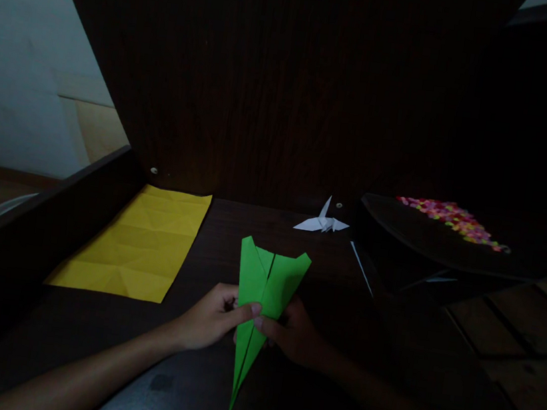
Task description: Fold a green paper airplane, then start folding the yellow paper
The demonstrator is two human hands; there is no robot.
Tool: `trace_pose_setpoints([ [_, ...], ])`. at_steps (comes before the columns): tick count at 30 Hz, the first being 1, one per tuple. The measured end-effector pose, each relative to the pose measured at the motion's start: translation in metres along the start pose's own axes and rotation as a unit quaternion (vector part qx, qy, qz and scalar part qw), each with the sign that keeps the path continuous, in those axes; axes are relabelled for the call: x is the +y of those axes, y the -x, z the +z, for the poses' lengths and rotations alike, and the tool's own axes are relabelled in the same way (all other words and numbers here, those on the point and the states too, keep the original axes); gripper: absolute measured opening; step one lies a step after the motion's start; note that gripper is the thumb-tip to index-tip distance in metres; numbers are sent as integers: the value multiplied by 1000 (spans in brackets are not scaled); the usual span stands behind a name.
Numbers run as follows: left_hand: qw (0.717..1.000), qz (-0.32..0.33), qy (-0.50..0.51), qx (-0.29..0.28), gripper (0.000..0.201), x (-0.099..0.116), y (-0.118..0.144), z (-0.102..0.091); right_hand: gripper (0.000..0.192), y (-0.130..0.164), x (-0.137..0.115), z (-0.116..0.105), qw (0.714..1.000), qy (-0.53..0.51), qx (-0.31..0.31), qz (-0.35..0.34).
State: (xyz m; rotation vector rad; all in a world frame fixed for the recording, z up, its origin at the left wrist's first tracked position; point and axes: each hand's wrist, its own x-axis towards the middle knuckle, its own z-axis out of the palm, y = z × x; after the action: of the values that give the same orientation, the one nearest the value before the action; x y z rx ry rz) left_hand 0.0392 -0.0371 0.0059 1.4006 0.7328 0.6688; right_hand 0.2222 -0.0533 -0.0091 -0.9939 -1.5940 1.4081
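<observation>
A folded sheet of green paper (pixel 273 285) is held up over the dark tabletop, its long narrow point toward me and its wider end with two raised corners away from me. My left hand (pixel 213 315) grips its left edge, thumb on top near the centre crease. From the right side my right hand (pixel 294 335) pinches it too, thumb on top close to the other thumb. The remaining fingers of both hands are mostly hidden behind the paper. Beyond it, near the back panel, rests a white origami crane (pixel 324 224).
A creased yellow sheet (pixel 147 242) lies flat at the left, beside a raised side board (pixel 41 208). At the right stand a dark, curved-edged object (pixel 424 242) with a colourful cluster (pixel 453 218) on it and a thin white strip (pixel 361 267). A tall dark panel (pixel 269 83) closes the back.
</observation>
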Motion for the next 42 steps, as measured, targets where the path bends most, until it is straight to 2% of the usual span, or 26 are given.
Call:
trace_pose_setpoints([
  [7, 999, 7, -41, 2, 43, -2, 0, 0, 30, 0, -1, -4, 999, 35, -12, -37],
  [13, 999, 11, -11, 30, 38, -3, -1, 2, 37, -1, -8, -3, 999, 33, -31, 15],
  [15, 999, 10, 9, 37, 34, -1, -2, 3, 34, -2, -9, -3, 999, 28, -28, 10],
  [19, 997, 26, 56, 46, 29, 3, -3, 3, 14, -2, -8, -3, 999, 38, -15, -33],
  [22, 995, 17, 87, 34, 30, 7, -3, 1, 10, -1, -8, -3, 999, 2, -42, -11],
  [26, 992, -3, 127, -9, 32, 12, -3, -1, 10, -1, -12, -7, 992, -91, -86, 28],
  [29, 990, 9, 138, -5, 31, 15, -4, -1, 12, -2, -13, -8, 988, -113, -98, 25],
  [31, 989, 12, 145, 0, 31, 16, -4, -1, 15, -4, -11, -6, 990, -112, -86, 29],
  [36, 986, -6, 165, 9, 32, 15, -3, -4, 38, -8, 0, 2, 993, -113, 4, 43],
  [39, 985, -10, 170, 0, 33, 14, -2, -5, 42, -11, 6, 4, 989, -124, 50, 70],
  [42, 984, -18, 179, -4, 33, 16, -1, -5, 44, -12, 11, 5, 982, -151, 68, 89],
])
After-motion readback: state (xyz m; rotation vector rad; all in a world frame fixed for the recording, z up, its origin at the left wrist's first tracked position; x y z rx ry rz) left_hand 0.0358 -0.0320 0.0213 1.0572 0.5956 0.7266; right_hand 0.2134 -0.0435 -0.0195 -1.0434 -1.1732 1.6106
